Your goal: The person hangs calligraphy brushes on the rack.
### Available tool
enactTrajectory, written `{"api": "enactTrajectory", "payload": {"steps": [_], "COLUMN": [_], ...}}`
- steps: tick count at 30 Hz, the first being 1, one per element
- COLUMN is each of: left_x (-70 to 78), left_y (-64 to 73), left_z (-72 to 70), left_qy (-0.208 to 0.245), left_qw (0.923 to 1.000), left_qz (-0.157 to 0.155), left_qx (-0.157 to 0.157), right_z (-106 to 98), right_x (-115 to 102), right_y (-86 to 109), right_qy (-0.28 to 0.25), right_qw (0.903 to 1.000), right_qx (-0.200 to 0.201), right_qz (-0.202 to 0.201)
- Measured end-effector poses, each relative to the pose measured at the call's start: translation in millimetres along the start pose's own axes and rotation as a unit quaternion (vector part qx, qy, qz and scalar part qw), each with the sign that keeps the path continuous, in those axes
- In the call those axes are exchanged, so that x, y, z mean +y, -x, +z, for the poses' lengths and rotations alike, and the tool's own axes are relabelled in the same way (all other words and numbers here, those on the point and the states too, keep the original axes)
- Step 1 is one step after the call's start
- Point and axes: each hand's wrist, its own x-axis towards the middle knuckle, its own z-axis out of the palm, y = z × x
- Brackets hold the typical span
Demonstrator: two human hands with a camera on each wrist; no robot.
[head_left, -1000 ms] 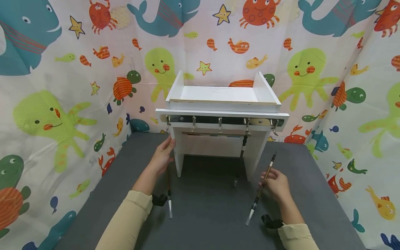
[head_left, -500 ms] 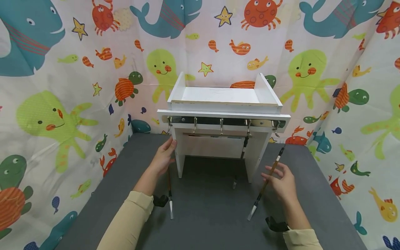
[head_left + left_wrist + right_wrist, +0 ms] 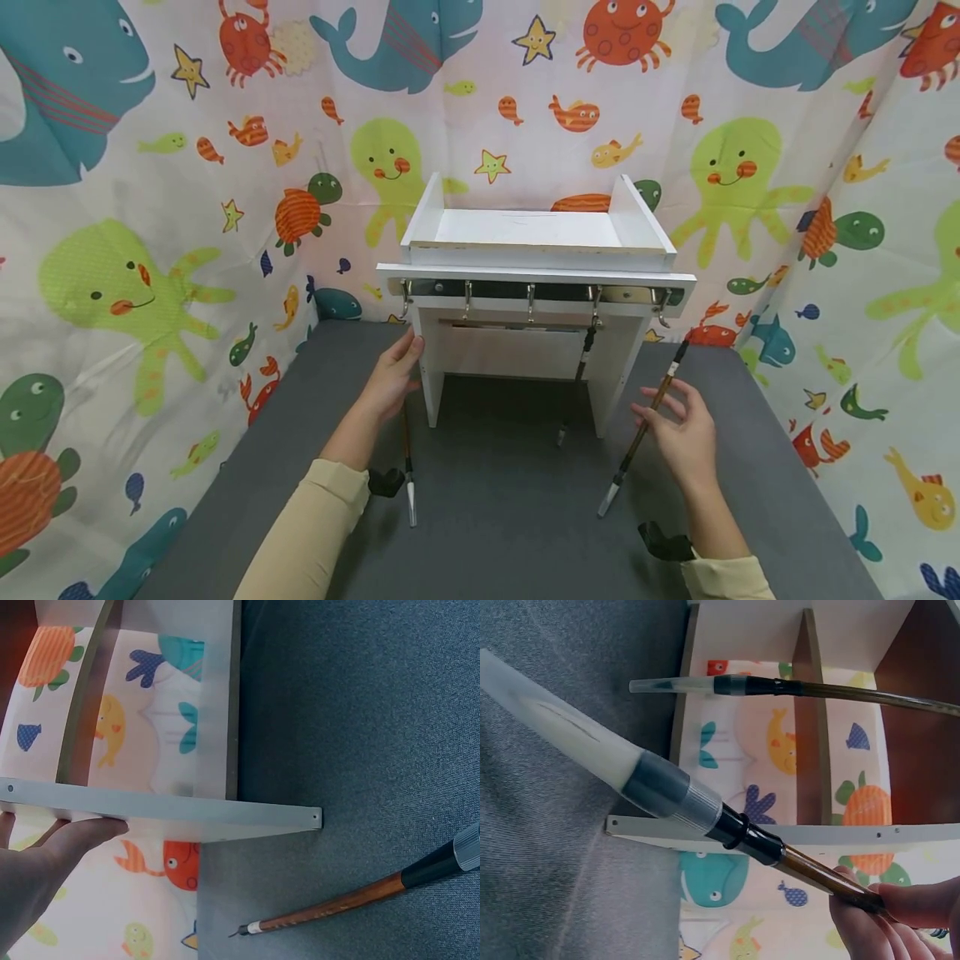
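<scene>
In the head view, my right hand (image 3: 688,429) pinches a calligraphy brush (image 3: 637,435) by its brown shaft, right of the white shelf (image 3: 502,356). Its capped bristle end points down and toward me; the right wrist view shows the clear cap (image 3: 555,720) close up. My left hand (image 3: 392,375) rests against the outer side of the shelf's left panel (image 3: 157,810), fingers lying along it. From a metal hook (image 3: 596,302) under the shelf's front hangs a second calligraphy brush (image 3: 583,358). Below my left hand a third brush (image 3: 330,907) lies on the table, also capped.
Several metal hooks line the rail (image 3: 495,290) under the shelf's front edge; the outermost right hook (image 3: 662,308) bears nothing. The shelf stands on a dark grey table (image 3: 487,517). A curtain printed with sea animals (image 3: 480,125) closes off the back and sides.
My right hand has moved to the right and slightly up with the brush, whose upper end now sits farther right. The hanging brush's lower end has swung slightly left. My left hand stays put.
</scene>
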Motion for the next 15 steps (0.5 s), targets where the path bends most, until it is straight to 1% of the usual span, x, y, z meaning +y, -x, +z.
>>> {"api": "enactTrajectory", "payload": {"steps": [3, 7, 11, 15], "left_x": [-2.1, -3.5, -3.2, -2.0], "left_y": [-1.0, -1.8, -1.0, 0.7], "left_z": [-0.5, -0.8, -0.2, 0.9], "left_qy": [0.0, 0.001, 0.002, 0.0], "left_qw": [1.0, 1.0, 1.0, 1.0], "left_qz": [-0.001, 0.0, -0.001, -0.002], "left_qx": [-0.001, -0.002, 0.004, 0.007], "right_z": [0, 1, 2, 1], "right_x": [-6, -13, -20, -29], "right_y": [3.6, 7.9, 12.3, 17.5], "right_qy": [0.001, 0.002, 0.004, -0.004], "right_qw": [0.9999, 0.9992, 0.997, 0.9927], "right_qx": [0.012, 0.021, 0.029, 0.041], "right_qz": [-0.01, -0.035, -0.071, -0.113]}}
